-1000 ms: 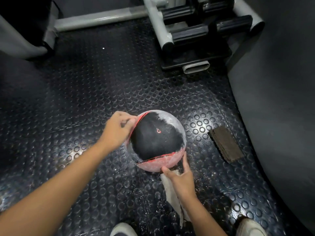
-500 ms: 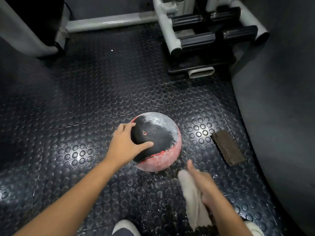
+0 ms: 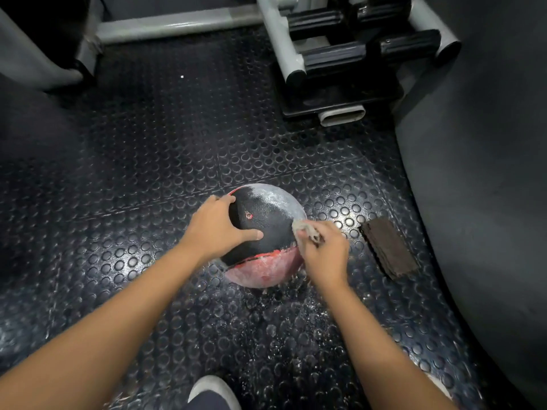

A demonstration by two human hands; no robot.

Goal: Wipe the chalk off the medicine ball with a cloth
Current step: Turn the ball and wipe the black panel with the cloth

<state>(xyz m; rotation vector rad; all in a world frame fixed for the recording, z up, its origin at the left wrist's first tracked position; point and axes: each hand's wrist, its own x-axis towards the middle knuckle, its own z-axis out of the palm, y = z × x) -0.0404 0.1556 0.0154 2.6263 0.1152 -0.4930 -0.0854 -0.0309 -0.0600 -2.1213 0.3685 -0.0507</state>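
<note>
A black and red medicine ball (image 3: 268,214) sits on the studded rubber floor, its far upper part and its red lower part dusted with white chalk. My left hand (image 3: 214,229) rests spread on the ball's left side, thumb across the black panel. My right hand (image 3: 324,251) grips a bunched white cloth (image 3: 306,230) and holds it against the ball's right side.
A dark brown block (image 3: 387,247) lies on the floor right of the ball. A grey machine frame with black weight plates (image 3: 331,60) stands at the back. A dark padded surface (image 3: 488,173) fills the right side. Chalk specks dot the floor (image 3: 281,335). Shoe tip (image 3: 211,390) below.
My right hand has lifted the cloth from the floor in front of the ball up to the ball's right side. The left hand stays on the ball, which has turned slightly.
</note>
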